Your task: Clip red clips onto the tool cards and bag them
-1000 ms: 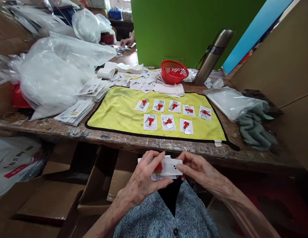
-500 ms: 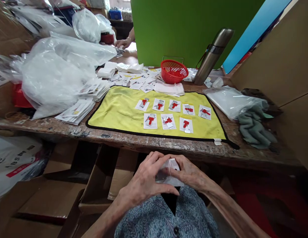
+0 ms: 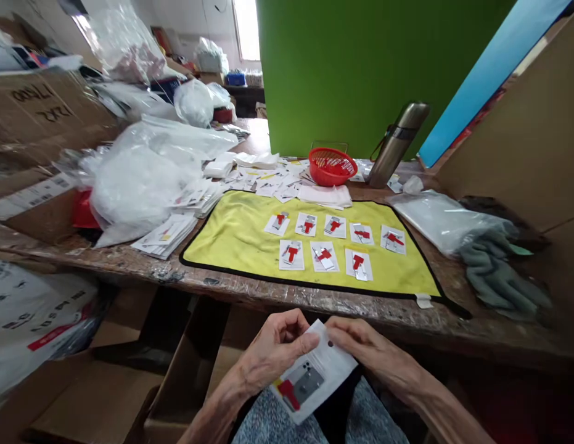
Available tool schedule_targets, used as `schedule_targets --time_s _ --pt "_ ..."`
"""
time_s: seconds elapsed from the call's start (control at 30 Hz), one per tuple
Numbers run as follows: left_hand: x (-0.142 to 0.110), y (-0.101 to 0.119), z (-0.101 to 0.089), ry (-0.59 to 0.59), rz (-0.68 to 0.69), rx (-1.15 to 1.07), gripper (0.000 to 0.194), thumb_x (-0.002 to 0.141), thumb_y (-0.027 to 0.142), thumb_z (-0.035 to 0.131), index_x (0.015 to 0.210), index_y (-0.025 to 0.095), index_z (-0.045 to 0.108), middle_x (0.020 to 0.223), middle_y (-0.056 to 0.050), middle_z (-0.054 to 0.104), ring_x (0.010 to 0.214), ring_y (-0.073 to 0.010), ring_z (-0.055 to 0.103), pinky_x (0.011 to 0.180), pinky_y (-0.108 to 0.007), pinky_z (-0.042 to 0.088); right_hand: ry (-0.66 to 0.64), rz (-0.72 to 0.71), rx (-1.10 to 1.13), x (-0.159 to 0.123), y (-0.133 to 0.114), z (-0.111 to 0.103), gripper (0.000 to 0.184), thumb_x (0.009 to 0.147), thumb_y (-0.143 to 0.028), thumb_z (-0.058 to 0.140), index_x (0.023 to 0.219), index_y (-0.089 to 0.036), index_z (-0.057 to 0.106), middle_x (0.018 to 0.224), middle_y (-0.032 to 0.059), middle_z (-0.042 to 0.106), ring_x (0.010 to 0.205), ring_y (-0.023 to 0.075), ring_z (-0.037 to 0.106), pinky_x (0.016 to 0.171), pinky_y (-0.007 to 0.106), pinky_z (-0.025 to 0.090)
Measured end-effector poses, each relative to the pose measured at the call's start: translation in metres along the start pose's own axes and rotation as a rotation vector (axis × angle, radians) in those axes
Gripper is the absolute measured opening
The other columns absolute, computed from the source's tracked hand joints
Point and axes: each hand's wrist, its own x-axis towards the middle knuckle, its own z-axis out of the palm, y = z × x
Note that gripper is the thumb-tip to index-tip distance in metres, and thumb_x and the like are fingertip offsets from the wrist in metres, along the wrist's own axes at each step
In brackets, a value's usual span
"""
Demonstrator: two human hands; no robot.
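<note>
I have a small plastic packet in front of my lap, just below the bench edge, tilted with its printed end low and to my left. Through the film I see a red piece beside a grey phone-shaped panel; whether that panel is printed or solid I can't tell. My left hand is closed narrow, thumb against the curled fingers, on the upper left edge. My right hand pinches the top near the dark round hole, though its fingertips are partly hidden.

I judge the packet very light, its film thin, soft and a little slippery, with stiffer card inside. The top edge is the place to hold it, near the 2 upper corners; squeezing the middle could crease the card or shift the red piece.

Beyond my hands, the yellow cloth lies on the wooden workbench, bearing 8 white cards with red pieces: 5 in the far row, 3 in the near row. Behind it stand a red mesh basket and a steel flask. A card stack sits to the left, a grey-green glove to the right.
</note>
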Motion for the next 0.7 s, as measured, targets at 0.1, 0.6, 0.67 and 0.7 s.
schedule_targets --time_s 0.1,0.6,0.67,0.7 --pt "0.003 0.003 0.004 0.076 0.035 -0.087 0.040 0.073 0.050 0.066 0.069 0.015 0.048 0.061 0.003 0.050 0.053 -0.0056 0.040 0.050 -0.019 0.029 0.152 -0.091 -0.156 0.000 -0.002 0.000 0.038 0.084 -0.057 0.050 0.085 -0.020 0.060 0.078 0.0008 0.057 0.072 0.0151 0.051 0.064 0.025 0.040" --pt "0.008 0.021 0.005 0.296 0.078 -0.349 0.035 0.069 0.042 0.072 0.068 0.015 0.050 0.061 0.002 0.055 0.052 -0.0061 0.045 0.052 -0.018 0.037 0.297 -0.183 -0.246 0.016 -0.004 0.004 0.041 0.084 -0.057 0.048 0.070 -0.019 0.048 0.064 -0.0028 0.045 0.059 0.0112 0.041 0.052 0.023 0.033" --pt "0.012 0.027 0.000 0.341 0.080 -0.361 0.035 0.067 0.042 0.073 0.068 0.015 0.050 0.060 0.003 0.056 0.051 -0.0059 0.046 0.051 -0.018 0.038 0.318 -0.195 -0.199 0.023 -0.010 0.007 0.041 0.084 -0.058 0.048 0.069 -0.019 0.047 0.061 -0.0037 0.044 0.056 0.0103 0.039 0.051 0.023 0.031" --pt "0.014 0.031 -0.004 0.366 0.085 -0.359 0.036 0.065 0.042 0.074 0.067 0.015 0.051 0.059 0.003 0.056 0.051 -0.0059 0.047 0.050 -0.017 0.039 0.323 -0.196 -0.184 0.027 -0.014 0.008 0.043 0.083 -0.059 0.047 0.067 -0.019 0.045 0.059 -0.0043 0.043 0.055 0.0099 0.038 0.050 0.023 0.031"
